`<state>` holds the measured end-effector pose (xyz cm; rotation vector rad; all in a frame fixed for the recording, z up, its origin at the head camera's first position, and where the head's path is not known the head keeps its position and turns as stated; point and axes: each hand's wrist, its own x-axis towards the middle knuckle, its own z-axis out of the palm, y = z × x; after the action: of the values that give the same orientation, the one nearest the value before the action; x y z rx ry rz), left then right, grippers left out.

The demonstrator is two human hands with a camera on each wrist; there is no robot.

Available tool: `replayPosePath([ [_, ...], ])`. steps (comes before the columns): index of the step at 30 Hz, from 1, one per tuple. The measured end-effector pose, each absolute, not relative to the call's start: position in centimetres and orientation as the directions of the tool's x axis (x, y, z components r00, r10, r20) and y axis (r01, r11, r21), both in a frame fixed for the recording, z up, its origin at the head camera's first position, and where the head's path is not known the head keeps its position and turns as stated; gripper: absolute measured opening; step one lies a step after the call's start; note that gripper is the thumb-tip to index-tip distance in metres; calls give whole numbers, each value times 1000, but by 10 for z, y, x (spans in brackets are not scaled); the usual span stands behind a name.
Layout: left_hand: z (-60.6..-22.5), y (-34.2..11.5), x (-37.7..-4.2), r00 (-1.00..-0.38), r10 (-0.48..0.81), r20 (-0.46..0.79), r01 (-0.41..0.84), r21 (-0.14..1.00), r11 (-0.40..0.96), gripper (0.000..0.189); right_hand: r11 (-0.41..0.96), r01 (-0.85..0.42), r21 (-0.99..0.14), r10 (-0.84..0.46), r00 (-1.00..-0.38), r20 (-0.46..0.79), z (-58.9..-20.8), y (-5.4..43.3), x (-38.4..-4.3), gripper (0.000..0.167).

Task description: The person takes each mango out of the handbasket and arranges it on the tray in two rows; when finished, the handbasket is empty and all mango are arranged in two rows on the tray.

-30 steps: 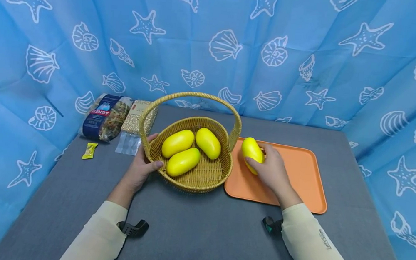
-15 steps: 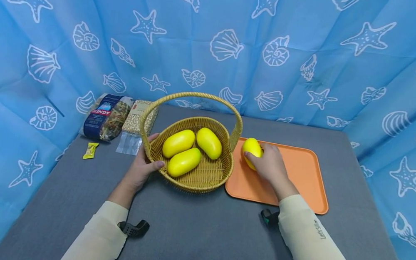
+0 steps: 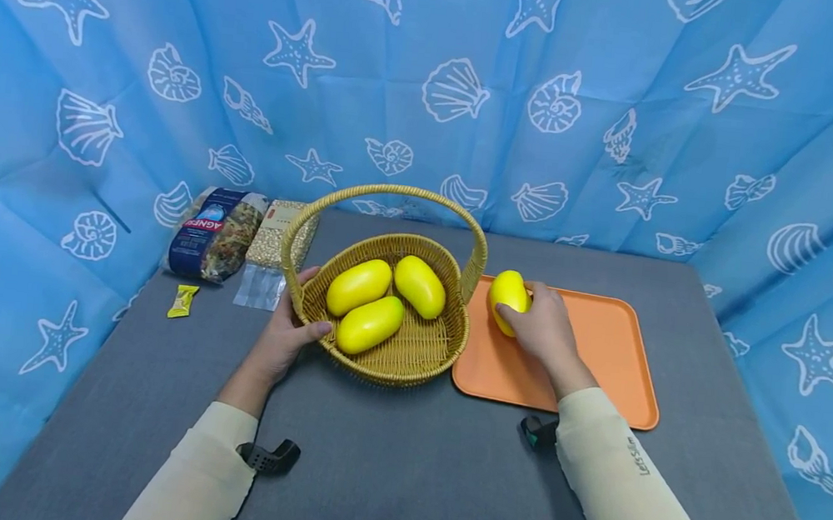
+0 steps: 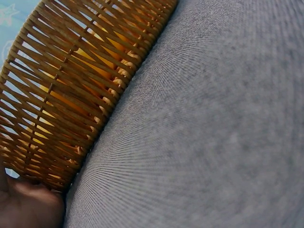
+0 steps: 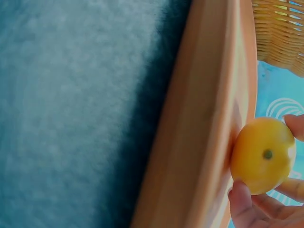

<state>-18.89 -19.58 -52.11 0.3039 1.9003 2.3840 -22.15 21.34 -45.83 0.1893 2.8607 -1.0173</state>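
My left hand grips the left side of a woven basket, thumb over the rim. In the left wrist view, part of that hand shows against the wicker wall. Inside the basket lie three yellow mangoes. Over the left part of an orange tray, my right hand pinches another yellow mango between thumb and fingers. The right wrist view shows this mango end-on, a dark stem spot facing the camera, close by the tray's surface.
Left of the basket lie a blue-labelled AGNESI bag, a clear packet of pale grains and a small yellow wrapped sweet. A blue shell-print curtain hangs behind the grey table.
My right hand has shifted slightly toward the back of the tray, and the mango in it has turned a little. The left hand and basket have stayed in place.
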Motion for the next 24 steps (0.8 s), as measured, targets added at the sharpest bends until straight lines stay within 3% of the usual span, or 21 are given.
replayPosePath([
  [24,-520,-194,-188,-971,191,145,96,965,-244,93,772,154,-617,69,-985,-161,-463,215,-211,84],
])
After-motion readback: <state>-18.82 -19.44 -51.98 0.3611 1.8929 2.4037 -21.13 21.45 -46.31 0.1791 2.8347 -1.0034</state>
